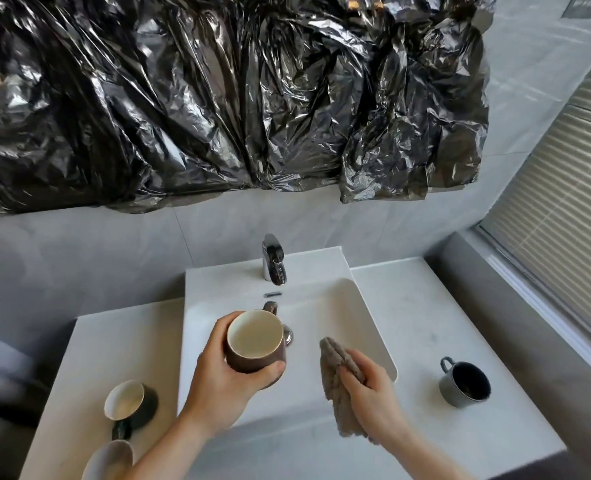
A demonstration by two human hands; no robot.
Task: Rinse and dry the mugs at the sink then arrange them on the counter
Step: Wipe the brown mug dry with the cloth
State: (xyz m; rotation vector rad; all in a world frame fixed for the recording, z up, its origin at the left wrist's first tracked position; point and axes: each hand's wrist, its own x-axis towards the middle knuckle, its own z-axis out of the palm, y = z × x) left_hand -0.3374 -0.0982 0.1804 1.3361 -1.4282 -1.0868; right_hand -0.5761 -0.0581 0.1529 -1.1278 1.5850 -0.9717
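My left hand (223, 375) grips a brown mug (256, 341) with a cream inside, held upright over the white sink (356, 306), its handle pointing toward the tap. To its right my right hand (370, 393) is closed on a grey-brown cloth (339, 386) that hangs over the sink's front edge, apart from the mug. A dark mug with a cream inside (129, 401) stands on the left counter, and a pale mug (108, 460) lies at the bottom left, partly cut off. A grey mug (465, 384) stands upright on the right counter.
A chrome tap (274, 259) rises behind the basin with no water running. The white counter (425, 296) extends on both sides of the sink. Crumpled black plastic sheeting (217, 98) covers the wall above. A window blind (564, 202) is at the right.
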